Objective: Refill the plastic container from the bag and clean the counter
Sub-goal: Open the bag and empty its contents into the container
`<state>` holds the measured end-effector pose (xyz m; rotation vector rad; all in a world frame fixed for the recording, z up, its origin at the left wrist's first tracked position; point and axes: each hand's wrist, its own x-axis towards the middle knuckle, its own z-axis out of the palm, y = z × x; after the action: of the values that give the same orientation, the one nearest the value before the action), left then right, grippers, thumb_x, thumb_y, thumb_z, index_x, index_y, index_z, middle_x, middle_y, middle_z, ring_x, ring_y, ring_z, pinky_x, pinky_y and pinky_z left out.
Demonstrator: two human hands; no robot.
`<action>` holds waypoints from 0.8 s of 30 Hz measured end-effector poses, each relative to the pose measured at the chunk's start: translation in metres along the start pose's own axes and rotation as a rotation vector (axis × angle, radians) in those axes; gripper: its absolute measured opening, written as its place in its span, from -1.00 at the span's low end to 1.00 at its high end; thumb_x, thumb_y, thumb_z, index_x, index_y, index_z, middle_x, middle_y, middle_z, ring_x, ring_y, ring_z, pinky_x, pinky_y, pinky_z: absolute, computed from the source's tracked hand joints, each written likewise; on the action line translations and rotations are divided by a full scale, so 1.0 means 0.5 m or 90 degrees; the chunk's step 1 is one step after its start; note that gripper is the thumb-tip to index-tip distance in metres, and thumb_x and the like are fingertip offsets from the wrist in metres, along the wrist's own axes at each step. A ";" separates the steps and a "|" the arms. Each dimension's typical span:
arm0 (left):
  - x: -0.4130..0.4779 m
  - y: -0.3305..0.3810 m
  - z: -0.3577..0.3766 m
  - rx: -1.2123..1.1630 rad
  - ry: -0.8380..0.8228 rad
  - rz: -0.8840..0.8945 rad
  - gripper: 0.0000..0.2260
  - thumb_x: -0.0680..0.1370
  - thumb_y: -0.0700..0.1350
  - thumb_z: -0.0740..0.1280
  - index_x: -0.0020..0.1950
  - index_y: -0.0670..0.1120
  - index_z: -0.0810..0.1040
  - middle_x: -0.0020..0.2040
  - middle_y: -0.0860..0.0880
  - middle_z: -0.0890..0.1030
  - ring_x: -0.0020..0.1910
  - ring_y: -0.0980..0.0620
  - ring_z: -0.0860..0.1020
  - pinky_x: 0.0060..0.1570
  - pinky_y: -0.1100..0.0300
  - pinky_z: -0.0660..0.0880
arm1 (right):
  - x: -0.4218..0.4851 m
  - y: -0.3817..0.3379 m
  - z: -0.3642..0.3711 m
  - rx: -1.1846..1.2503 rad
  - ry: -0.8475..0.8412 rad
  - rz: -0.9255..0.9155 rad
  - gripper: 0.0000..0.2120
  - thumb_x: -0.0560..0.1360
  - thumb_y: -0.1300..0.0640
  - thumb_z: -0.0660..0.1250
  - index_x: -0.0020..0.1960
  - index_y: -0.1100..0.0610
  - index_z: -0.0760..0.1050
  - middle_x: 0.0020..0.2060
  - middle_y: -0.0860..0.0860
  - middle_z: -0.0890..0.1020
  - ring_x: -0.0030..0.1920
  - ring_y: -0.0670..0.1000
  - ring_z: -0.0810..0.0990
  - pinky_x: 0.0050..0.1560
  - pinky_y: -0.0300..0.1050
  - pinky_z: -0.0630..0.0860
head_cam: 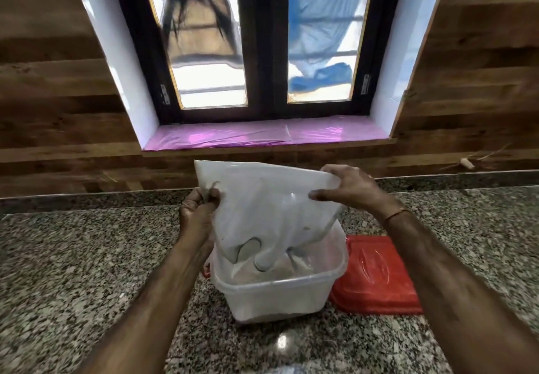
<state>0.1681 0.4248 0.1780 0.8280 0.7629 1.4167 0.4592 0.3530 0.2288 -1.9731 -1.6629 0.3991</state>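
Note:
A translucent white plastic bag (pixel 264 207) hangs upside down over a clear square plastic container (pixel 277 292) on the granite counter (pixel 87 257). The bag's lower end dips inside the container's rim. Pale brownish contents lie in the container beneath it. My left hand (pixel 198 210) grips the bag's left edge, fingers closed on a bunched fold. My right hand (pixel 347 188) pinches the bag's upper right corner. A red lid (pixel 376 274) lies flat on the counter, right of the container.
A wood-panelled wall rises behind the counter, with a dark-framed window above a sill covered in pink film (pixel 262 136). A small red piece (pixel 206 273) peeks out at the container's left side.

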 end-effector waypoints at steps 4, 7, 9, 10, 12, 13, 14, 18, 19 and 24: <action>-0.011 -0.016 0.019 0.006 -0.008 -0.007 -0.66 0.59 -0.46 0.28 -0.28 -0.10 0.50 -0.43 0.10 0.63 -0.44 0.24 0.57 -0.36 0.34 0.56 | -0.008 0.045 0.042 0.021 0.203 0.031 -0.60 0.28 -0.11 0.60 -0.39 0.04 0.42 -0.52 -0.08 0.48 -0.41 -0.06 0.43 -0.25 -0.10 0.35; -0.003 -0.010 0.018 -0.004 0.006 0.008 -0.63 0.58 -0.50 0.24 -0.29 -0.11 0.55 -0.44 0.11 0.63 -0.44 0.26 0.58 -0.36 0.37 0.55 | -0.020 0.053 0.052 0.014 0.331 0.002 -0.71 0.31 -0.15 0.56 -0.29 -0.06 0.48 -0.36 -0.13 0.59 -0.24 -0.06 0.55 -0.10 -0.06 0.45; 0.010 -0.002 -0.002 -0.026 0.005 0.000 -0.53 0.57 -0.51 0.22 -0.38 -0.11 0.68 -0.41 0.10 0.66 -0.41 0.26 0.61 -0.31 0.38 0.58 | -0.023 0.081 0.045 0.249 0.307 0.007 -0.60 0.34 -0.11 0.59 0.10 -0.11 0.55 0.03 -0.08 0.65 0.03 -0.05 0.61 0.01 -0.03 0.57; 0.013 0.002 -0.011 -0.032 0.004 -0.004 -0.48 0.57 -0.52 0.21 -0.40 -0.08 0.71 -0.40 0.10 0.68 -0.39 0.25 0.62 -0.28 0.38 0.58 | -0.028 0.091 0.040 0.412 0.255 0.038 -0.42 0.36 -0.05 0.60 0.31 -0.05 0.46 0.17 -0.03 0.61 0.11 -0.05 0.60 0.01 -0.06 0.58; 0.014 0.003 -0.025 -0.038 0.003 -0.015 -0.44 0.58 -0.52 0.19 -0.42 -0.05 0.72 -0.39 0.10 0.68 -0.37 0.25 0.63 -0.25 0.38 0.59 | -0.037 0.110 0.049 0.626 0.111 0.082 -0.35 0.39 0.03 0.57 0.39 0.06 0.39 0.13 -0.04 0.68 0.02 -0.11 0.65 -0.06 -0.09 0.54; 0.016 0.000 -0.029 -0.037 0.005 -0.024 -0.44 0.58 -0.51 0.20 -0.44 -0.05 0.71 -0.39 0.10 0.68 -0.37 0.25 0.63 -0.25 0.38 0.59 | -0.041 0.111 0.062 0.673 0.060 0.075 -0.45 0.37 0.04 0.56 0.30 0.08 0.48 0.01 -0.08 0.73 -0.07 -0.12 0.67 -0.09 -0.07 0.52; 0.017 -0.001 -0.033 -0.037 0.012 -0.035 -0.44 0.57 -0.51 0.21 -0.45 -0.05 0.70 -0.39 0.11 0.68 -0.37 0.25 0.63 -0.24 0.37 0.60 | -0.046 0.106 0.077 0.682 0.051 0.079 -0.52 0.32 0.03 0.59 0.19 0.09 0.57 -0.09 -0.07 0.75 -0.13 -0.11 0.67 -0.08 -0.05 0.51; 0.024 -0.001 -0.045 -0.042 0.084 -0.076 -0.47 0.51 -0.60 0.12 -0.38 -0.09 0.63 -0.40 0.10 0.66 -0.31 0.19 0.63 -0.28 0.34 0.61 | -0.044 0.073 0.096 0.658 0.232 -0.007 -0.78 0.43 0.23 0.53 -0.06 0.38 0.59 -0.24 0.07 0.68 -0.17 0.00 0.59 -0.03 -0.04 0.52; 0.026 0.001 -0.048 -0.046 0.095 -0.091 -0.50 0.51 -0.60 0.10 -0.30 -0.08 0.59 -0.42 0.10 0.65 -0.32 0.18 0.63 -0.31 0.34 0.60 | -0.043 0.060 0.089 0.661 0.246 -0.042 -0.67 0.45 0.15 0.53 -0.04 0.42 0.55 -0.21 0.13 0.63 -0.15 0.04 0.56 -0.06 -0.04 0.51; 0.023 0.008 -0.058 -0.061 0.087 -0.166 -0.59 0.56 -0.55 0.09 -0.21 -0.09 0.50 -0.44 0.10 0.65 -0.44 0.23 0.63 -0.41 0.33 0.58 | -0.067 0.059 0.094 0.691 0.011 -0.011 -0.47 0.35 0.08 0.54 0.25 0.27 0.56 0.07 0.13 0.74 0.05 0.05 0.73 0.12 0.09 0.64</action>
<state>0.1414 0.4370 0.1667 0.5400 0.8659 1.2733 0.4515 0.3265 0.1700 -1.1215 -1.0482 1.0069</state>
